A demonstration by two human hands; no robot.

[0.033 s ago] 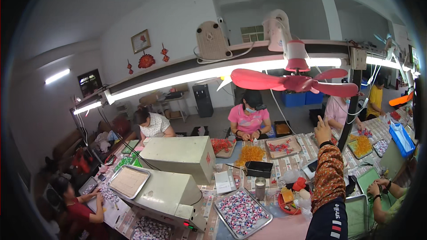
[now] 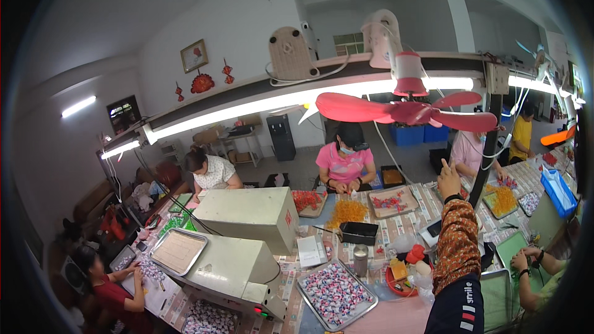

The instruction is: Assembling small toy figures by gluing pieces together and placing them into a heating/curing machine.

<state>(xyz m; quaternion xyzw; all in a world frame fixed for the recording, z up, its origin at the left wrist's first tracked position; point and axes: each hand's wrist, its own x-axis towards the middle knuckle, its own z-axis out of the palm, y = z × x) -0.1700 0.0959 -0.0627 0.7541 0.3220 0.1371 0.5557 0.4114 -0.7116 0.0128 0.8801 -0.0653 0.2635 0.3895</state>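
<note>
A person's right arm rises from the lower edge in a patterned orange-brown sleeve over a dark cuff. The right hand (image 2: pixel 449 179) is raised, fingers together and pointing up, grasping nothing. A dark band sits at the wrist. The left hand is out of view.

Just beside the hand, to its right, stands a dark upright pole (image 2: pixel 487 148). Whether the hand touches it cannot be told. The pole runs up to a long lamp rail (image 2: pixel 297 96) that crosses the room overhead.

Above the hand and a little left hangs a pink fan (image 2: pixel 405 110). It has broad pink blades and a white and pink motor body fixed under the rail. The blades reach out over the hand, well apart from the fingertips.

Below the arm lies a crowded tabletop (image 2: pixel 396 226). Nearest is a metal tray (image 2: pixel 337 294) full of small red, white and blue pieces. To its right sits a red bowl (image 2: pixel 402 281). To the left stand two beige machines (image 2: pixel 250 213). Open room on the tabletop is scant; the free space is in the air around the raised arm.

Farther back, a heap of orange pieces (image 2: pixel 348 210) lies before a seated person in a pink shirt (image 2: pixel 344 164). Another person in a white top (image 2: pixel 213 172) sits to the left. Other workers sit at the right and lower left edges.
</note>
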